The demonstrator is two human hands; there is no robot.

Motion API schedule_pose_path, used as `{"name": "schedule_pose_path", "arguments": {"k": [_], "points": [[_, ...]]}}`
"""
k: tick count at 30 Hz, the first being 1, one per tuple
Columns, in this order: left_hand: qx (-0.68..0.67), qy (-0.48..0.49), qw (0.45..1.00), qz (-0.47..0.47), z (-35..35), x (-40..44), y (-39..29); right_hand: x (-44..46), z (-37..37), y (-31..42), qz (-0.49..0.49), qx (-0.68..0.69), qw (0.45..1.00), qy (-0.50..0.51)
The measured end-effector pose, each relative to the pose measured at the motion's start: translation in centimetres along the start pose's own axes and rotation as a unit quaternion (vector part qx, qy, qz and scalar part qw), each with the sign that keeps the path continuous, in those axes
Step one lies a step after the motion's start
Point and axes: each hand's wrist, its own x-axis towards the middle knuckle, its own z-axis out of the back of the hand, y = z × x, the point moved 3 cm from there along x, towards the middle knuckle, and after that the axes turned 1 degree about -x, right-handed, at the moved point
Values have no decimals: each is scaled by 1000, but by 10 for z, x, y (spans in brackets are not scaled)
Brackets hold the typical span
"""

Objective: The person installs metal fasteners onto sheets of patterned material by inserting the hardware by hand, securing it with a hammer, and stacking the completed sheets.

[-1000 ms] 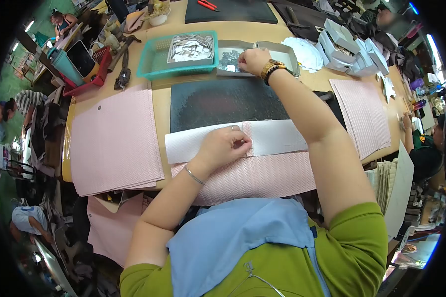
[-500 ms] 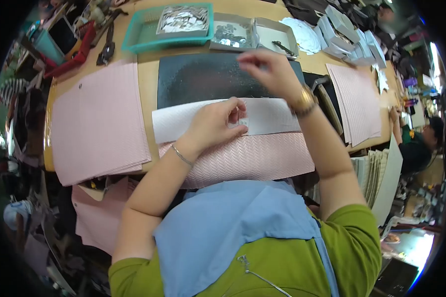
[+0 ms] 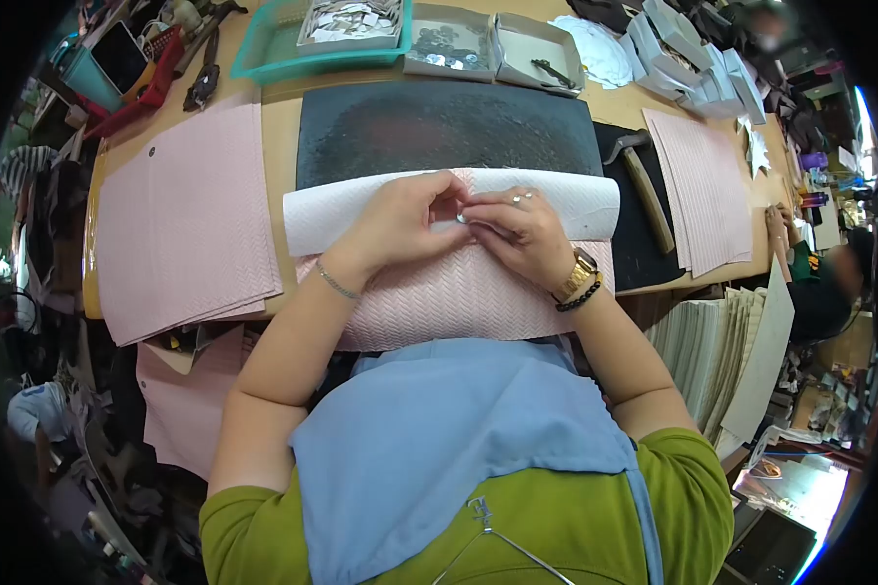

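Note:
A pink textured sheet (image 3: 419,307) lies in front of me, its far part folded over to show a white back (image 3: 322,216). My left hand (image 3: 405,219) rests on the fold, thumb and fingers curled around its middle; what they grip is hidden. Fingertips of my right hand (image 3: 522,234) meet those of the left and pinch a small shiny disc (image 3: 460,218). Behind the fold lies a dark slab (image 3: 439,127).
Pink sheets (image 3: 190,214) are stacked at left, more (image 3: 698,195) at right. A hammer (image 3: 644,185) lies on black material. Beyond the slab stand a teal basket (image 3: 263,60), a box of discs (image 3: 449,44) and another box (image 3: 537,49). A person (image 3: 829,283) is at far right.
My right hand has come back from the box of discs to the fold and now touches my left hand. The view has shifted, with the table's far items higher up.

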Motion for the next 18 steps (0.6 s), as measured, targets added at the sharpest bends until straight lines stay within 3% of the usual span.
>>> {"name": "schedule_pose_path", "arguments": {"k": [3, 5, 6, 7, 8, 11, 14, 18], "points": [[63, 7, 998, -21, 1, 0, 6, -8, 22, -5, -71, 70, 991, -90], [50, 5, 999, -18, -1, -1, 6, -13, 55, -31, -1, -57, 988, -143], [43, 3, 999, -17, -1, -1, 6, -19, 76, -46, -19, -115, 981, -152], [52, 10, 998, -14, -2, -1, 7, -30, 91, -65, -105, -129, 972, -167], [61, 17, 998, -12, -1, -1, 7, -41, 107, -90, -92, -210, 958, -171], [91, 3, 996, -24, -3, -1, 8, -95, 132, -147, -263, -346, 896, -87], [140, -34, 988, -57, -7, -4, 7, -128, 137, -166, -387, -326, 862, -40], [209, -40, 975, -64, -9, -6, 0, -134, 140, -168, -353, -278, 891, -70]]}}
